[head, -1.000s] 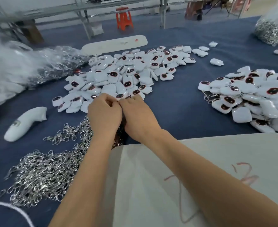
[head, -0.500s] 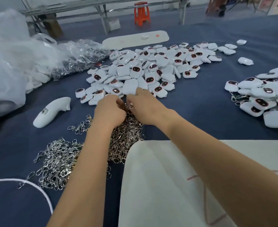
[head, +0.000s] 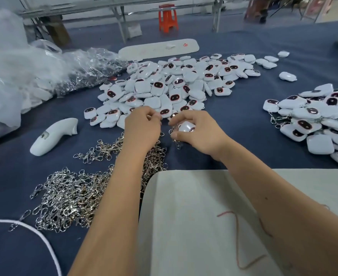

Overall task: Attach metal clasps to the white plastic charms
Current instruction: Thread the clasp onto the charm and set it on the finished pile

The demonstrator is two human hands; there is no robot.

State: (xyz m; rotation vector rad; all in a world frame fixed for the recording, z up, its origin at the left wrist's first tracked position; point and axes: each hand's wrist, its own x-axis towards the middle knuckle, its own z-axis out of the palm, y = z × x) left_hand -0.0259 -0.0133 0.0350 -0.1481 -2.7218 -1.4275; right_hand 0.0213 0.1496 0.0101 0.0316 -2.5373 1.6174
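- Since a moment ago, your hands have parted.
- Your left hand (head: 142,129) curls above the loose clasps (head: 68,196); whether it pinches one, you cannot tell.
- Your right hand (head: 196,132) grips a white charm (head: 186,126) with a clasp (head: 174,134) dangling; it could snag the pile on the surface (head: 233,116).

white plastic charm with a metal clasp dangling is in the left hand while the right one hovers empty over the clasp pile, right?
Not quite: the hands are swapped. The head view shows the right hand holding the white plastic charm, with a silver metal clasp dangling beside it. The left hand is the one over the loose pile of silver metal clasps; whether it is empty cannot be told.
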